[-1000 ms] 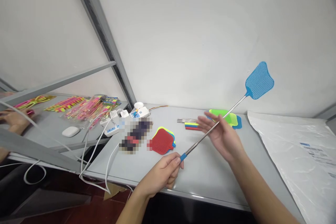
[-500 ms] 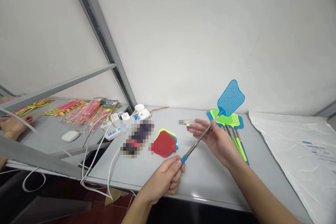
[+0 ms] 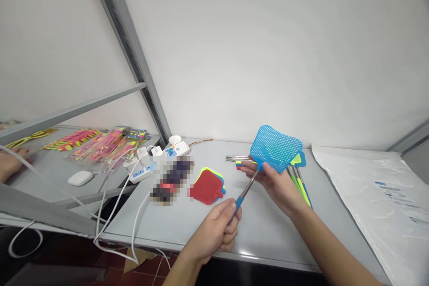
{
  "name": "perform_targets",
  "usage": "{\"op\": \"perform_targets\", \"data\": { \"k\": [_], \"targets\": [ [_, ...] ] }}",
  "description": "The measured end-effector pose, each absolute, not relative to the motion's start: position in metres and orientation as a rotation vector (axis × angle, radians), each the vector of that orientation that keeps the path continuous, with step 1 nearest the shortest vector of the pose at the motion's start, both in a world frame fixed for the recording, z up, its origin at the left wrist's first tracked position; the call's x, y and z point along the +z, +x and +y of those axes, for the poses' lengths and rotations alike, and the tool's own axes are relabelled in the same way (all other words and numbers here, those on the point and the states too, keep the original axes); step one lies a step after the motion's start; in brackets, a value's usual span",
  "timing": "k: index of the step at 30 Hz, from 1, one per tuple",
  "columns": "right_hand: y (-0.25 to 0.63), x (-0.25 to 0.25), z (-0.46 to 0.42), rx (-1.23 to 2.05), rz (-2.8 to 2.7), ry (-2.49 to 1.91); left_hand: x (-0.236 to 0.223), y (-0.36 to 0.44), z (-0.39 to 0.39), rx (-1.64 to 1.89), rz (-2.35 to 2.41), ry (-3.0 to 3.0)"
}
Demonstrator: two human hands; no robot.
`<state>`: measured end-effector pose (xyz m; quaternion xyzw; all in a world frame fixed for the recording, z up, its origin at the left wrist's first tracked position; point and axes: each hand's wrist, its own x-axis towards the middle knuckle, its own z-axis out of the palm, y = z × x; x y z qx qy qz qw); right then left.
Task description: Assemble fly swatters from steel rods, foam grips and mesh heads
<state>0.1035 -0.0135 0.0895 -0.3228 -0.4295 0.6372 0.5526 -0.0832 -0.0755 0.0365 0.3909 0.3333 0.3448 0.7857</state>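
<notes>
My left hand (image 3: 216,228) is wrapped round the blue grip of a telescopic fly swatter (image 3: 276,147), held tilted above the table. My right hand (image 3: 279,187) pinches the swatter at its neck, thumb on the base of the blue perforated head and fingers behind. Its metal shaft looks short between my hands. Left of them lies a stack of loose swatter heads (image 3: 208,186), a red one on top with yellow and blue edges showing beneath. Behind my right hand are thin metal rods (image 3: 233,158) and a pile of swatters (image 3: 299,183) with green, yellow and blue grips, partly hidden.
A white plastic mailing bag (image 3: 365,187) covers the table's right side. At left are power strips (image 3: 142,172) with white cables, a blurred-out object (image 3: 174,181) and a metal frame post (image 3: 127,44). Beyond it, another person's hand (image 3: 13,163) is near bagged colourful items (image 3: 103,143).
The swatter's shaft has become shorter and its head has come down nearer my hands. My right hand, loosely spread along the shaft before, now closes at the neck of the head.
</notes>
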Motion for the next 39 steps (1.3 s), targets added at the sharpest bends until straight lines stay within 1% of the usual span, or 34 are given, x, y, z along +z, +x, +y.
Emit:
{"op": "perform_targets", "data": {
  "k": [5,9,12,14,19,23,25,28,31,33,39],
  "targets": [
    [0.11,0.101,-0.005,1.277,-0.897,-0.786,0.038,-0.063,-0.072,0.773,0.752,0.872],
    [0.124,0.091,-0.011,1.257,-0.912,-0.859,0.032,-0.045,-0.07,0.798,0.78,0.883],
    [0.153,0.084,-0.008,1.282,-0.97,-0.916,0.028,-0.025,-0.067,0.778,0.766,0.859],
    [0.181,0.081,-0.001,1.282,-1.075,-0.96,0.029,-0.006,-0.063,0.767,0.725,0.842],
    [0.244,0.078,0.012,1.058,-1.202,-1.223,0.039,0.065,-0.038,0.791,0.688,0.91],
    [0.265,0.073,0.009,1.019,-1.372,-1.389,0.042,0.118,-0.012,0.756,0.799,1.034],
    [0.271,0.07,0.008,1.009,-1.425,-1.431,0.04,0.131,-0.001,0.751,0.87,1.214],
    [0.28,0.063,0.012,0.923,-1.453,-1.556,0.036,0.128,0.01,0.758,0.933,1.6],
    [0.289,0.055,0.026,0.677,-1.545,-1.81,0.034,0.106,0.018,0.754,1.04,1.857],
    [0.292,0.051,0.037,0.572,-1.596,-1.92,0.033,0.087,0.024,0.743,1.104,1.958],
    [0.28,0.042,0.06,0.518,-1.702,-2.063,0.023,0.058,0.034,0.709,1.168,2.134]
  ]
}}
